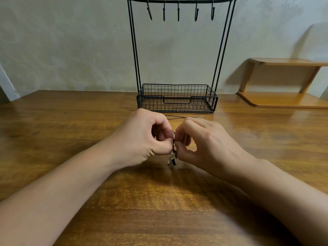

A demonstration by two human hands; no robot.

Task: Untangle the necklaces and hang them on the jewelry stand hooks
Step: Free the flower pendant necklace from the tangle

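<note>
Left hand (142, 139) and right hand (204, 144) both pinched the tangle (173, 153) just in front of the stand (177, 98); hooks (178, 12) bare.

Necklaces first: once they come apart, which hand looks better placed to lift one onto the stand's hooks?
Hard to call. The left hand and right hand both pinch the tangled necklaces, centred below the hooks. Probably the right: the cord trails behind it.
</note>
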